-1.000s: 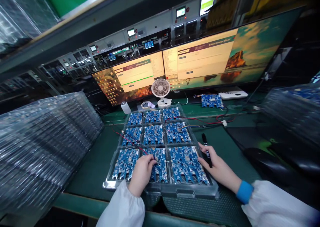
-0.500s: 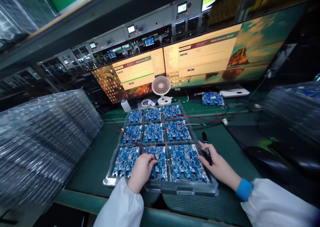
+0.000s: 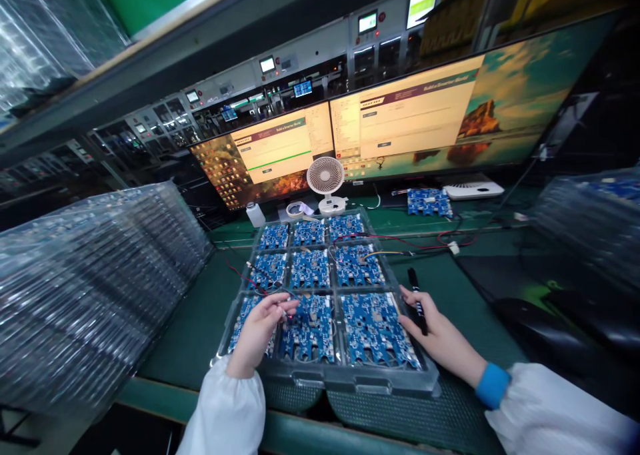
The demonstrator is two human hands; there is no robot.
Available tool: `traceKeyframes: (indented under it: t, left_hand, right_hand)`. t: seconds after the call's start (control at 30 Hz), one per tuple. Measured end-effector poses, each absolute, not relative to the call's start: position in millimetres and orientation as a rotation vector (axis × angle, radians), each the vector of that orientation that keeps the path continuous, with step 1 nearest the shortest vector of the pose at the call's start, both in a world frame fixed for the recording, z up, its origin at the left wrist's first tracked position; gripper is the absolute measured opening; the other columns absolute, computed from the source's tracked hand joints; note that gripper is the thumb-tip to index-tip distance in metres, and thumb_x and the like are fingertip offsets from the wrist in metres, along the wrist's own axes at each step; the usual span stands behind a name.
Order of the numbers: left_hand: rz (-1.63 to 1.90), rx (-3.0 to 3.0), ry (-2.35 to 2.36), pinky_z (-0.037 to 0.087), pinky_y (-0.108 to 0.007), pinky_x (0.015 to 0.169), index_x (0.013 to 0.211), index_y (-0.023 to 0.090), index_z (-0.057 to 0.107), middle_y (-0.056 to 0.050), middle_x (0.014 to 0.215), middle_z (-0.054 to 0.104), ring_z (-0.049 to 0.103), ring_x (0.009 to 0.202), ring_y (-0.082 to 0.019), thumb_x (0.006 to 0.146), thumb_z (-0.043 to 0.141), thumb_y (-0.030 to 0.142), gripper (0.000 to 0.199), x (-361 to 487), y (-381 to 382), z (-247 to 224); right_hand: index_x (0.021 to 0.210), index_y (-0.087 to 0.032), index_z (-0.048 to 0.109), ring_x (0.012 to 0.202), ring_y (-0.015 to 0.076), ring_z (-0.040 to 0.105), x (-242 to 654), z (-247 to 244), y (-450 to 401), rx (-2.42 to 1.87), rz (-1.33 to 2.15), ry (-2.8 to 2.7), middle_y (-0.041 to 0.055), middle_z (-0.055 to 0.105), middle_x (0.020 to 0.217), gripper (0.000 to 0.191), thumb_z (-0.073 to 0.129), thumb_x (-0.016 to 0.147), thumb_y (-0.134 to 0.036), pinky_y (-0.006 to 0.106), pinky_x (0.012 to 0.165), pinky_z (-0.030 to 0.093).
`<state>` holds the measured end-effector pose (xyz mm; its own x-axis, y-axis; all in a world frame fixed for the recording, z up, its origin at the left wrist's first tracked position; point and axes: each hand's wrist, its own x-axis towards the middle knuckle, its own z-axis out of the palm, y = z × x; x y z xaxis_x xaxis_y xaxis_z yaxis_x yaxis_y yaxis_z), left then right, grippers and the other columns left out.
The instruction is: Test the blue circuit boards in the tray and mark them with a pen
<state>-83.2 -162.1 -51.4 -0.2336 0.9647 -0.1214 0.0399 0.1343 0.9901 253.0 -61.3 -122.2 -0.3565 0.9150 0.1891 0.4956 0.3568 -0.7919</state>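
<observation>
A clear plastic tray [image 3: 327, 375] holds several blue circuit boards in rows. My left hand [image 3: 261, 325] is over the front left board, its fingers pinched around the end of a thin cable [image 3: 254, 283] that crosses the left boards. On the right, my right hand [image 3: 433, 325] has a black marker [image 3: 417, 303] held between thumb and fingers, beside the tray's right edge. Its fingertips are by the front right board [image 3: 377, 328]. Red and yellow wires [image 3: 393, 252] run over the middle right board.
Stacked clear trays stand at the left [image 3: 100, 288] and right [image 3: 595, 208]. Behind the tray are a white fan [image 3: 325, 175], a tape roll [image 3: 295, 209], a white bottle [image 3: 255, 215], another blue board [image 3: 429, 202] and two monitors [image 3: 415, 108].
My left hand has moved left and slightly up from the front middle board, with the cable end. My right hand still holds the marker. The view has shifted slightly.
</observation>
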Motion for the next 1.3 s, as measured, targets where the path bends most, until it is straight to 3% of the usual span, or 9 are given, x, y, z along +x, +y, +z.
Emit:
traceKeyframes:
  t: [0.1,0.23,0.33,0.67,1.3]
  left_hand:
    - [1.3,1.206,1.763,0.045,-0.037,0.095,0.096,0.019,0.067,-0.008,0.103,0.073,0.065,0.1,-0.021,0.076,0.06,0.032,0.025,-92,-154,-59]
    - [1.242,1.291,2.091,0.051,-0.036,0.083,0.089,0.02,0.069,-0.005,0.086,0.074,0.068,0.082,-0.02,0.071,0.061,0.025,0.02,-95,-137,-75]
    - [1.284,1.277,2.066,0.052,-0.033,0.078,0.091,0.018,0.068,-0.005,0.082,0.073,0.068,0.077,-0.018,0.071,0.061,0.024,0.022,-93,-128,-80]
    - [1.149,1.519,2.237,0.047,-0.037,0.088,0.083,0.021,0.07,-0.004,0.088,0.072,0.064,0.087,-0.02,0.073,0.058,0.021,0.016,-96,-118,-87]
    - [1.054,1.545,2.221,0.044,-0.028,0.074,0.09,0.02,0.06,0.002,0.073,0.06,0.057,0.072,-0.015,0.069,0.054,0.007,0.025,-90,-112,-95]
  right_hand:
    - [0.093,-0.028,0.032,0.125,0.0238,0.048,253,-124,-61,-1.22,0.851,-1.981,0.0183,0.047,0.139,0.027,0.044,0.082,-0.05,0.047,0.101,0.042]
    - [0.094,-0.028,0.031,0.126,0.024,0.047,253,-125,-61,-1.226,0.853,-1.976,0.0191,0.046,0.14,0.028,0.043,0.082,-0.051,0.046,0.102,0.04]
    - [0.094,-0.028,0.032,0.125,0.0246,0.048,253,-124,-61,-1.231,0.855,-1.981,0.0193,0.047,0.139,0.029,0.044,0.082,-0.051,0.046,0.101,0.042]
    - [0.093,-0.028,0.031,0.126,0.0237,0.048,253,-122,-62,-1.22,0.857,-1.981,0.0178,0.047,0.139,0.027,0.044,0.082,-0.049,0.044,0.101,0.042]
    - [0.091,-0.028,0.032,0.126,0.0239,0.047,252,-121,-62,-1.218,0.871,-1.989,0.0186,0.046,0.14,0.025,0.043,0.082,-0.049,0.043,0.101,0.042]
